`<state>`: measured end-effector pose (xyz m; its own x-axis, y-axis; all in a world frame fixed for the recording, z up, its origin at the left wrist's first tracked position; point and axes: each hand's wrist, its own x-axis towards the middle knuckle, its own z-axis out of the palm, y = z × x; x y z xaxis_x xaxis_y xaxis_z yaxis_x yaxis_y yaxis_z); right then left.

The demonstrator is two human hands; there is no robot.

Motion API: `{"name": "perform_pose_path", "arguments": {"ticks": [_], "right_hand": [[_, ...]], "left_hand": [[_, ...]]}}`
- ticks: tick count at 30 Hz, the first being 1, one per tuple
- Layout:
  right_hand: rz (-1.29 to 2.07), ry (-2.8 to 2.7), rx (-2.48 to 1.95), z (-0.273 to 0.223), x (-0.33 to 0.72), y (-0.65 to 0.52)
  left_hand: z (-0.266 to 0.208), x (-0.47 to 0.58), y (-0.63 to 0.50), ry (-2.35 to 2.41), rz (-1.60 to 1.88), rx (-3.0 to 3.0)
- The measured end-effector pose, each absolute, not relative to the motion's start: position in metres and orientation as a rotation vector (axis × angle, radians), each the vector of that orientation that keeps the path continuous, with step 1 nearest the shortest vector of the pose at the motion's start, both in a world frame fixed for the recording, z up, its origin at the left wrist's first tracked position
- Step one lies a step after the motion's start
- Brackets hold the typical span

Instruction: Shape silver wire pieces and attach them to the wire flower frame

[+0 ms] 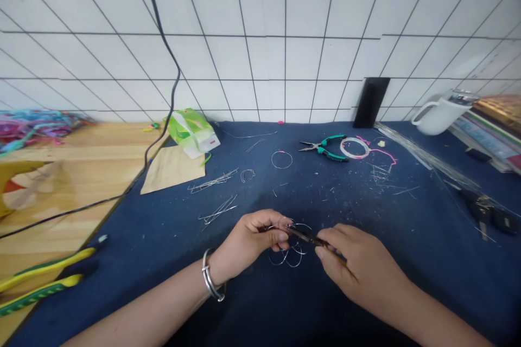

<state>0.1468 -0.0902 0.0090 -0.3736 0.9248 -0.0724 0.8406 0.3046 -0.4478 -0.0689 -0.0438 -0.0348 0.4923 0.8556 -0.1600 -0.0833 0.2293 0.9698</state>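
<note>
A thin silver wire piece [293,266] with several round loops hangs below my fingers, over the dark blue cloth. My left hand [262,230] pinches this wire between thumb and fingertips; a metal bangle circles the wrist. Small dark-jawed pliers [306,237] are gripped in my right hand [354,257], their tips touching the wire close to my left fingertips. Exactly what the jaws close on is too small to make out. Beyond my hands, a thin wire ring [281,160] lies flat, and bent wire pieces [217,211] rest to the left.
Teal-handled needle-nose pliers [325,147] lie near a white ring dish [355,148] with pink cord. Cut wire scraps [380,174] are scattered rightward. A white mug [437,114], keys [483,217], a green packet [191,130] and yellow-green handles [44,276] surround the work area.
</note>
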Motion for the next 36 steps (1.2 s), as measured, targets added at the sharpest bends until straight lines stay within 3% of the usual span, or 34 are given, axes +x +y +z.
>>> {"name": "perform_pose_path", "arguments": {"ticks": [11, 24, 36], "right_hand": [[0.777, -2.329, -1.598, 0.011, 0.1436, -0.0869], [0.527, -2.435, -1.584, 0.005, 0.1446, -0.089], [0.49, -2.46, -1.575, 0.0054, 0.145, -0.0892]], "left_hand": [[-0.0337, -0.0706, -0.0431, 0.849, 0.729, 1.128], [-0.0341, -0.0709, -0.0447, 0.854, 0.683, 1.131], [-0.0304, -0.0701, -0.0441, 0.865, 0.651, 1.15]]}}
